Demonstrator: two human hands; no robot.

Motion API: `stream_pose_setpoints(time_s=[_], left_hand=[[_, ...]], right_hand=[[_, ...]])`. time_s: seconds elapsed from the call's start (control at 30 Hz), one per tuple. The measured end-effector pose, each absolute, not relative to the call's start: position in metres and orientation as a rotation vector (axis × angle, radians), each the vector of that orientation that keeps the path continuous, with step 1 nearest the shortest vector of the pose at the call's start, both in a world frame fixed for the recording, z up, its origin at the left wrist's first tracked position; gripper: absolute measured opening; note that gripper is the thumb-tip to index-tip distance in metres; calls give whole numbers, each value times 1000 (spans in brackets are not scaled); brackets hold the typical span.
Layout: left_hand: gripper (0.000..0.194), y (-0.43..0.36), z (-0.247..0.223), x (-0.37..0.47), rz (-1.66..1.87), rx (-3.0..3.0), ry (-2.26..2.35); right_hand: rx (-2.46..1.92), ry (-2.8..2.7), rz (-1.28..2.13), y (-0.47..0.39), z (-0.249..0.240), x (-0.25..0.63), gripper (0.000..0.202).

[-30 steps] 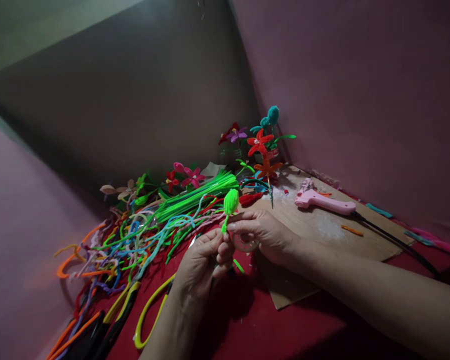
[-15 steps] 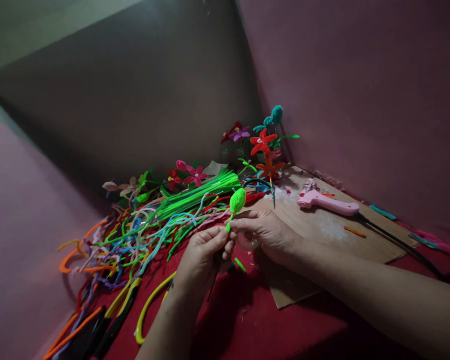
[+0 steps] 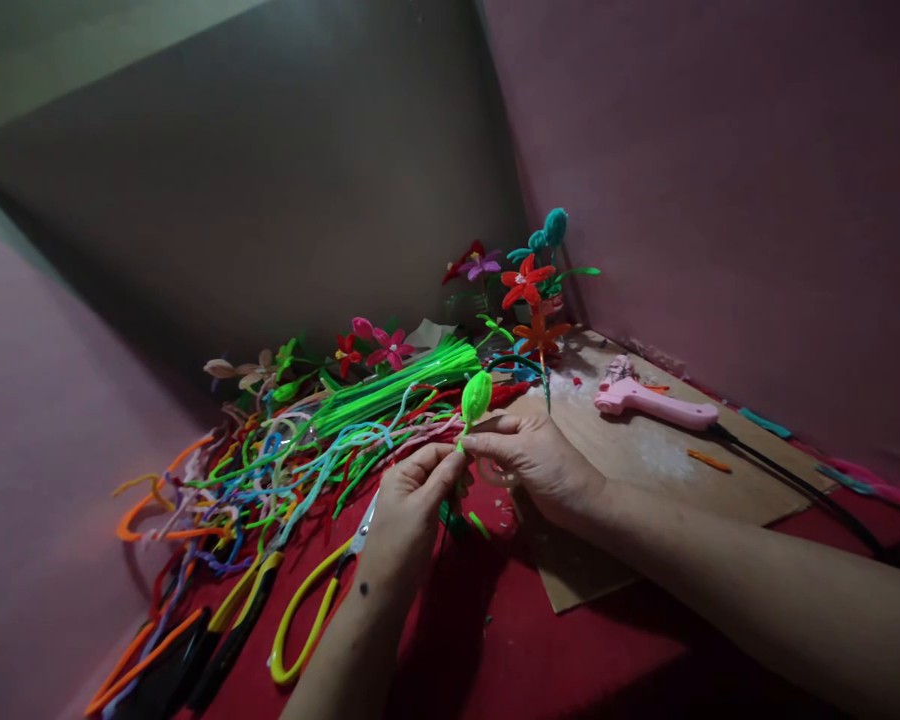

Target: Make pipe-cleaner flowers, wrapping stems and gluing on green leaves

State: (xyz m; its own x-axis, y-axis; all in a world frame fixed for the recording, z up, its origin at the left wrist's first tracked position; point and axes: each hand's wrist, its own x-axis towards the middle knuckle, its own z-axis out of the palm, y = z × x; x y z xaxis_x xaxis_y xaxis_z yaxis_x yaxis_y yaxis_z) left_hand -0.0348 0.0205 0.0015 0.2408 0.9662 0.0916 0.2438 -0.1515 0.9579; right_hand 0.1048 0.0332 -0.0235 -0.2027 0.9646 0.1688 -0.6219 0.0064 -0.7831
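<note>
Between my hands stands a bright green pipe-cleaner bud [image 3: 477, 396] on a thin green stem, its rounded head upright. My left hand [image 3: 422, 487] pinches the stem low down, thumb against the forefinger. Just above that grip, the thumb and fingers of my right hand [image 3: 536, 462] close on the stem under the bud. A clear ring, perhaps a tape roll [image 3: 497, 472], shows partly behind my right fingers. Scissors with yellow handles [image 3: 305, 610] lie beside my left forearm, which covers part of them.
Loose coloured pipe cleaners [image 3: 270, 490] and a green bundle [image 3: 397, 385] fill the left. Finished pipe-cleaner flowers [image 3: 523, 281] stand at the back. A pink glue gun [image 3: 656, 405] with a black cord rests on a brown board [image 3: 607, 440]. Pliers [image 3: 240, 620] lie at front left.
My left hand has turned slightly and shifted a little right, uncovering more of the scissors. The green bud has risen slightly. My right hand keeps its pinch on the stem.
</note>
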Motion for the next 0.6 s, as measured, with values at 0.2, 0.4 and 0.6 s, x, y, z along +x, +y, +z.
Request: stream_pose_setpoints(time_s=[0.2,0.4,0.6], left_hand=[[23,18,1,-34,1007,1590,1230],[21,20,-2,-34,1026,1409,1138],[22,20,-1,-33,1045,1288,1132]], right_hand=[[-517,-969,1566,32,-27,104,16],[-675,-991,1545,32,-23,104,20],[-660,-967,1627,32,-22,102,9]])
